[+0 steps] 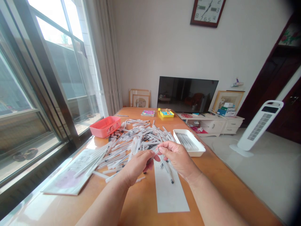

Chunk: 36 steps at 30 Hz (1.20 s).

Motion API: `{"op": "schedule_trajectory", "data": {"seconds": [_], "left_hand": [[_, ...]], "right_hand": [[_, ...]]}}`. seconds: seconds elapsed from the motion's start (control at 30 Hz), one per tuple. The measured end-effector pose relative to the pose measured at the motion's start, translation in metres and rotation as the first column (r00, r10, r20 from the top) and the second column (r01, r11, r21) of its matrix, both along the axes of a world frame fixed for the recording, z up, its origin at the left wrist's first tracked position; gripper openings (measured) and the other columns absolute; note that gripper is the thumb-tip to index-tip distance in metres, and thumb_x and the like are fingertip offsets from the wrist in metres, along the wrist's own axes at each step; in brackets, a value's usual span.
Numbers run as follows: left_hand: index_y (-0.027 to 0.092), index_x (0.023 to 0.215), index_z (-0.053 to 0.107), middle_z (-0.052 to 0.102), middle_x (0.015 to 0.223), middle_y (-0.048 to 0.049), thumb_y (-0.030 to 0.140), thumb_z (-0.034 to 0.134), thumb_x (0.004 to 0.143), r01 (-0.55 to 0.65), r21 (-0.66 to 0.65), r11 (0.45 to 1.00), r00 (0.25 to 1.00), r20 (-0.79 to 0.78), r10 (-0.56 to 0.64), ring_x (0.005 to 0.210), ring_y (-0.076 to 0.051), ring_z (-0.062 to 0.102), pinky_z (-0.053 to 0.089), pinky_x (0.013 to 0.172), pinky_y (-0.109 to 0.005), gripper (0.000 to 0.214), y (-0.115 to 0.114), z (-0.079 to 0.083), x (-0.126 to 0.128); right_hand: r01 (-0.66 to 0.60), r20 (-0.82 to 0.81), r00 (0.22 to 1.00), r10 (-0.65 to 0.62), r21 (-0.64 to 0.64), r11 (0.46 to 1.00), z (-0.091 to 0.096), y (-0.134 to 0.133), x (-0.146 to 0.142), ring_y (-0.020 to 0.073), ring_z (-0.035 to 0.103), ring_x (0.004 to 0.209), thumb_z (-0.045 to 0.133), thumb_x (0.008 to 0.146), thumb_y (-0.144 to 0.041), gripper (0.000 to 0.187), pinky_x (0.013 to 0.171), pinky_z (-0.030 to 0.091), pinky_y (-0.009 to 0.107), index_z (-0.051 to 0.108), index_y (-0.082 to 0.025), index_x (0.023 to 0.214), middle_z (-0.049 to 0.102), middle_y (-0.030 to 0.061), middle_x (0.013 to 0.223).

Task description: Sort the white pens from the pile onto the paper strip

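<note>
My left hand (pixel 140 162) and my right hand (pixel 178 158) meet over the near side of a heap. Both are closed, fingertips pinched together on a slim pen (pixel 155 151), mostly hidden by the fingers. Loose white pen barrels (pixel 124 147) and black caps make up the heap just beyond. Below my right hand, a few assembled pens with dark ends (pixel 169 173) lie on a white paper sheet (pixel 172 197). To the right, a white tray (pixel 199 150) holds a row of pens (pixel 187 141).
At the heap's far left stands a pink basket (pixel 103 129). A booklet (pixel 67 175) lies at the left under several long barrels. Farther back are a yellow box (pixel 166 114) and a colourful booklet (pixel 147 113). The wooden table's right edge (pixel 235 177) runs beside the tray.
</note>
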<state>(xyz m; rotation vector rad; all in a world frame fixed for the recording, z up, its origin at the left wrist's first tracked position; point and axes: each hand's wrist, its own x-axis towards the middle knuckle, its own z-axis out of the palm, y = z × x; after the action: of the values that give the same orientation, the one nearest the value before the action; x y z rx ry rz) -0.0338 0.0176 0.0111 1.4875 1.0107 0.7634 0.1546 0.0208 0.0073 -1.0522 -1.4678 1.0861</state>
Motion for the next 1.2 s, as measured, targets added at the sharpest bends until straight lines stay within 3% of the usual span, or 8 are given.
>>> {"op": "schedule_trajectory", "data": {"seconds": [0.23, 0.43, 0.53, 0.63, 0.73, 0.9, 1.07, 1.2], "left_hand": [[0.017, 0.087, 0.071, 0.046, 0.059, 0.0021, 0.048, 0.043, 0.092, 0.015, 0.02, 1.0, 0.999, -0.048, -0.014, 0.057, -0.013, 0.038, 0.027, 0.054, -0.026, 0.042, 0.002, -0.003, -0.001], [0.016, 0.088, 0.07, 0.046, 0.061, 0.0018, 0.05, 0.044, 0.092, 0.018, 0.008, 1.0, 0.998, -0.057, -0.018, 0.058, -0.013, 0.039, 0.028, 0.055, -0.026, 0.044, 0.003, -0.006, 0.001], [0.016, 0.087, 0.07, 0.046, 0.061, 0.0019, 0.051, 0.044, 0.092, 0.018, 0.009, 1.0, 0.998, -0.058, -0.018, 0.058, -0.013, 0.039, 0.029, 0.055, -0.026, 0.043, 0.003, -0.006, 0.001], [0.016, 0.087, 0.069, 0.047, 0.061, 0.0017, 0.052, 0.045, 0.092, 0.014, 0.018, 1.0, 0.998, -0.061, -0.012, 0.059, -0.013, 0.04, 0.029, 0.055, -0.026, 0.043, 0.003, -0.005, 0.0], [0.016, 0.089, 0.069, 0.047, 0.062, 0.0021, 0.052, 0.044, 0.092, 0.023, 0.011, 1.0, 0.999, -0.05, -0.022, 0.059, -0.013, 0.039, 0.029, 0.056, -0.026, 0.044, 0.003, -0.007, 0.0], [0.017, 0.094, 0.07, 0.048, 0.064, 0.0027, 0.054, 0.045, 0.092, 0.048, -0.013, 0.999, 0.998, -0.036, -0.049, 0.058, -0.012, 0.039, 0.031, 0.058, -0.026, 0.044, 0.003, -0.013, 0.001], [0.016, 0.09, 0.069, 0.048, 0.064, 0.002, 0.056, 0.047, 0.091, 0.035, -0.018, 0.999, 0.999, -0.037, -0.036, 0.059, -0.013, 0.041, 0.031, 0.057, -0.025, 0.045, 0.004, -0.012, 0.001], [0.016, 0.093, 0.069, 0.048, 0.064, 0.0019, 0.057, 0.048, 0.09, 0.023, -0.022, 0.999, 1.0, -0.017, -0.024, 0.058, -0.012, 0.041, 0.028, 0.055, -0.025, 0.047, 0.004, -0.012, 0.001]], "right_hand": [[0.012, 0.064, 0.998, -0.015, 0.051, 0.999, -0.002, -0.001, -0.001, 0.0143, 0.059, 0.07, 0.064, 0.088, -0.042, 0.023, 0.065, 0.045, 0.026, 0.063, -0.019, 0.084, 0.065, -0.0002, 0.073], [0.096, 0.196, 0.973, -0.124, 0.146, 0.985, -0.007, 0.004, -0.002, 0.0123, 0.049, 0.057, 0.059, 0.09, -0.054, 0.04, 0.058, 0.04, 0.026, 0.052, -0.021, 0.069, 0.053, -0.0039, 0.059], [0.086, 0.178, 0.978, -0.107, 0.119, 0.989, -0.004, 0.003, -0.001, 0.0136, 0.054, 0.058, 0.048, 0.094, -0.06, 0.044, 0.059, 0.043, 0.027, 0.06, -0.02, 0.079, 0.061, -0.0009, 0.066], [0.045, 0.159, 0.985, -0.062, 0.108, 0.993, -0.002, 0.001, -0.001, 0.0149, 0.06, 0.064, 0.05, 0.094, -0.056, 0.038, 0.062, 0.047, 0.028, 0.064, -0.02, 0.091, 0.067, 0.0017, 0.078], [0.055, 0.191, 0.978, -0.078, 0.125, 0.991, -0.003, 0.001, -0.003, 0.0142, 0.056, 0.061, 0.056, 0.091, -0.052, 0.034, 0.059, 0.044, 0.027, 0.061, -0.02, 0.081, 0.065, 0.0002, 0.071], [0.148, 0.27, 0.943, -0.194, 0.182, 0.972, -0.011, 0.006, -0.002, 0.0126, 0.047, 0.054, 0.059, 0.088, -0.057, 0.045, 0.054, 0.038, 0.026, 0.051, -0.021, 0.063, 0.054, -0.0025, 0.055], [0.105, 0.152, 0.981, -0.12, 0.103, 0.989, -0.006, 0.005, 0.001, 0.0136, 0.056, 0.056, 0.047, 0.095, -0.058, 0.044, 0.057, 0.043, 0.027, 0.065, -0.02, 0.082, 0.064, 0.0, 0.066], [0.063, 0.136, 0.988, -0.074, 0.08, 0.995, -0.002, 0.002, 0.0, 0.0152, 0.061, 0.064, 0.057, 0.091, -0.051, 0.033, 0.064, 0.047, 0.028, 0.066, -0.019, 0.086, 0.069, 0.0017, 0.074]]}}
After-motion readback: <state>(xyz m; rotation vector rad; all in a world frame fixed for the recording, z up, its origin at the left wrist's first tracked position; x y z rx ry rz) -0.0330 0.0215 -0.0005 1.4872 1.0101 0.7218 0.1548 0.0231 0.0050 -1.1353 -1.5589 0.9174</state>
